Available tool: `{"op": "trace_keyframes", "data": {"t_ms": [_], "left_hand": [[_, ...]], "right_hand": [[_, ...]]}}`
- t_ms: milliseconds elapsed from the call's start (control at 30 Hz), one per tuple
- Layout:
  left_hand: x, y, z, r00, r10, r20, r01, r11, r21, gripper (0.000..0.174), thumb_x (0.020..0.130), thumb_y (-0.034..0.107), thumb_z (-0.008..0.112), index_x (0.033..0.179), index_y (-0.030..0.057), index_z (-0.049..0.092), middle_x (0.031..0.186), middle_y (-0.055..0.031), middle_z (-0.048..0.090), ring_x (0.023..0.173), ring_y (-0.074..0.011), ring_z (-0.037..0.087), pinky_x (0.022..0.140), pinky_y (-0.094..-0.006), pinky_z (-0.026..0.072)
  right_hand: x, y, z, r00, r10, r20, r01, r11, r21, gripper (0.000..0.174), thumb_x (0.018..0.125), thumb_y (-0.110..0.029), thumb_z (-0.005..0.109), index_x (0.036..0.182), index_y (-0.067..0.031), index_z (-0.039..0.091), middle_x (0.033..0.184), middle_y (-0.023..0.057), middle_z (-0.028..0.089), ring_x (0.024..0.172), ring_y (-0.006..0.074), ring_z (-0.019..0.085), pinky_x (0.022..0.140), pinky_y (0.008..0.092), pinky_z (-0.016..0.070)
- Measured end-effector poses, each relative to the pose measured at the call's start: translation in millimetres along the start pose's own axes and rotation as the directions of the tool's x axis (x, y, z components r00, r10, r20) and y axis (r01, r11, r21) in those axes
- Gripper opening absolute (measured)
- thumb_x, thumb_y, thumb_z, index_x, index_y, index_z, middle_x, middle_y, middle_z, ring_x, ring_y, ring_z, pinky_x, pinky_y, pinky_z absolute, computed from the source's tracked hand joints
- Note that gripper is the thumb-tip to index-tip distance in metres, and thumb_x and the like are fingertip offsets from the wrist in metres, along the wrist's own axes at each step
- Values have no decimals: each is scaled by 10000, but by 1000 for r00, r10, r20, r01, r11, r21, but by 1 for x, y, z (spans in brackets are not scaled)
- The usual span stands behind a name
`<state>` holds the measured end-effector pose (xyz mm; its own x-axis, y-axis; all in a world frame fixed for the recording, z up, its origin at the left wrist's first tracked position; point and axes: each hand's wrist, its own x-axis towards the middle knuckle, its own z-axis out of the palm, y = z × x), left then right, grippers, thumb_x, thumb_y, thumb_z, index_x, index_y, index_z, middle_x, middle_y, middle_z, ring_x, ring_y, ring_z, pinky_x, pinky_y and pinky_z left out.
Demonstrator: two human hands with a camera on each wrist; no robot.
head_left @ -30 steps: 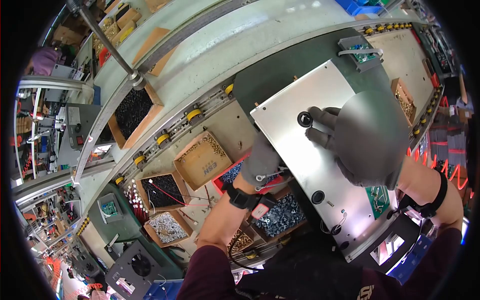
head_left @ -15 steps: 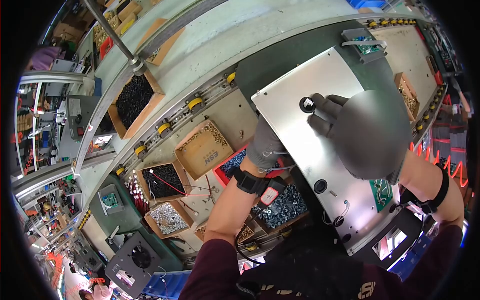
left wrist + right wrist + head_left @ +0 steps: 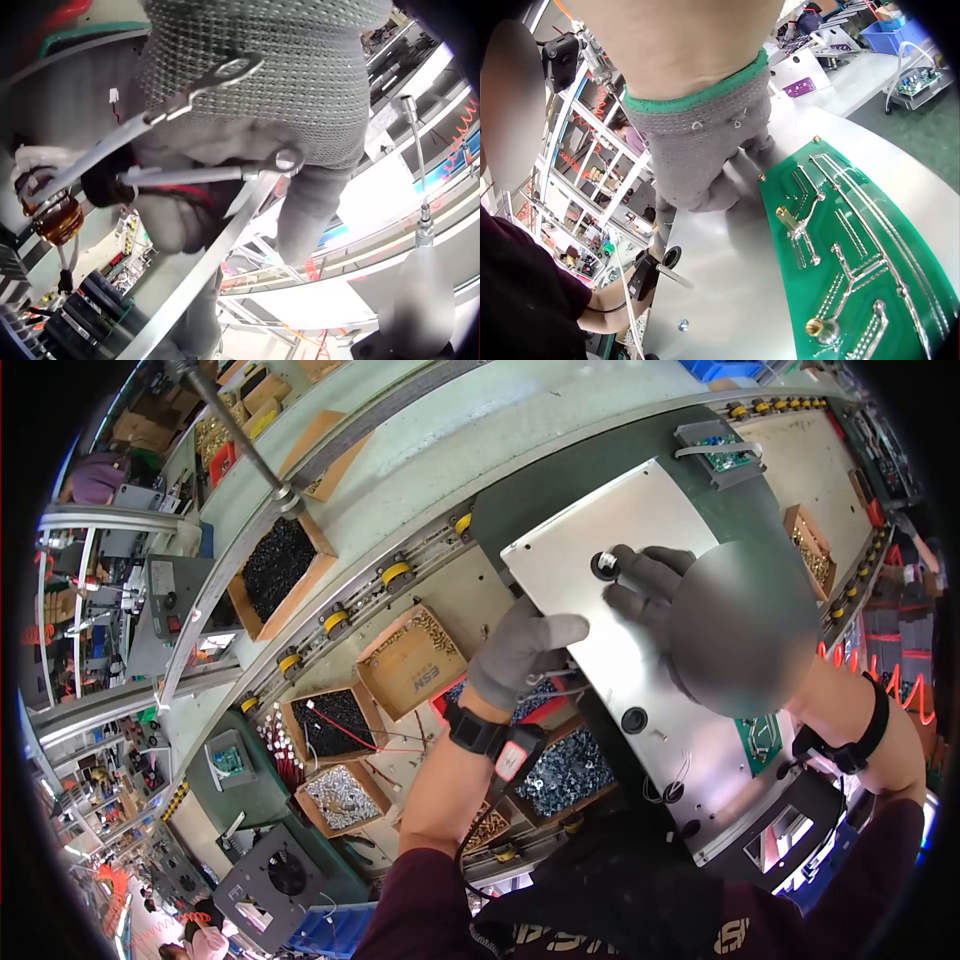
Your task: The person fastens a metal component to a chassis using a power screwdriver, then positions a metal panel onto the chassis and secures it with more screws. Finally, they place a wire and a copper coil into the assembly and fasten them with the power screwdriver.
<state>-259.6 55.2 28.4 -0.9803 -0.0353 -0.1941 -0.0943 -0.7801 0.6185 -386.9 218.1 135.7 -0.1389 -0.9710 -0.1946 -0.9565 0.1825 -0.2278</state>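
Observation:
In the head view, my gloved right hand (image 3: 655, 585) is over a silvery metal panel (image 3: 590, 630), its fingertips right at a black grommet (image 3: 604, 566). The index finger and thumb are at a small white connector (image 3: 607, 560) that shows in the grommet's opening. My gloved left hand (image 3: 515, 655) is at the panel's left edge, thumb stretched out toward it and the other fingers partly hidden. In the left wrist view, two grey cables with ring terminals (image 3: 285, 160) cross before the left hand. A copper coil (image 3: 58, 219) and black cylinders (image 3: 90, 315) are beside it.
A green circuit board (image 3: 760, 745) and a second grommet (image 3: 634, 720) are on the panel's near part. Left of it are bins of screws (image 3: 560, 775), an ESN carton (image 3: 410, 665) and a bin of black parts (image 3: 335, 722). A grey tray (image 3: 718, 455) stands behind.
My left hand has come out from under the panel's edge, so its thumb now shows. The white connector has come into sight at the grommet, beside my right fingertips.

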Motion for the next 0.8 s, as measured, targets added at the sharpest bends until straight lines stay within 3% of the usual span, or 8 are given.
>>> {"op": "trace_keyframes", "data": {"t_ms": [200,267,333,400,500,600,700,800], "left_hand": [[-14,46,10,993,-77,-90,119,685,718,454,872,451,604,1013,23,660,926,-96,684,890,-209,638,764,-332,489],[-22,69,35,799,58,-598,601,-48,798,428,888,460,565,974,53,664,970,-132,684,887,-271,652,731,-367,498],[-27,68,65,811,246,-532,562,-70,824,405,875,465,573,999,87,647,1033,-149,665,909,-317,650,739,-390,513],[0,53,76,846,521,-115,331,-344,879,410,860,463,590,1055,103,624,1051,-149,659,938,-322,649,772,-404,518],[33,41,101,917,341,-207,359,-483,799,351,849,393,613,990,72,615,1007,-134,668,918,-311,647,799,-410,498],[45,45,89,954,249,-166,278,-530,801,302,844,335,628,948,52,602,931,-142,670,884,-293,654,779,-419,502],[33,71,105,930,32,-367,368,-79,926,221,813,237,648,858,29,590,756,-153,629,781,-197,639,686,-316,508],[33,92,103,928,371,-29,60,-73,996,179,748,179,654,781,18,583,731,-142,619,705,-232,602,636,-329,468]], "right_hand": [[-12,10,-37,999,7,44,-18,963,270,610,734,-116,615,1327,-103,473,1353,162,461,1164,350,492,978,423,433],[-27,12,-64,997,-35,-69,46,984,173,573,763,-88,598,1322,-100,473,1288,142,521,1080,343,547,936,417,452],[-41,17,-80,979,-4,-202,34,989,146,532,774,-82,609,1295,-78,500,1232,127,558,1057,300,567,923,377,462],[-53,22,-101,956,-33,-293,104,967,233,509,785,-67,609,1285,-71,513,1221,115,568,1050,266,571,924,362,460],[-86,9,-133,904,-22,-427,159,944,288,467,811,-35,595,1273,-57,533,1209,91,580,1049,205,568,933,339,452],[-143,-3,-162,850,-32,-526,173,960,221,457,830,-10,543,1286,-15,515,1248,112,561,1113,197,537,965,330,415],[-207,-37,-174,841,67,-537,99,957,274,461,786,-85,583,1234,13,535,1234,160,571,1122,254,549,959,368,418],[-243,-74,-134,914,97,-394,86,902,422,481,723,-164,682,1156,20,582,1200,189,597,1101,309,585,930,414,445]]}}
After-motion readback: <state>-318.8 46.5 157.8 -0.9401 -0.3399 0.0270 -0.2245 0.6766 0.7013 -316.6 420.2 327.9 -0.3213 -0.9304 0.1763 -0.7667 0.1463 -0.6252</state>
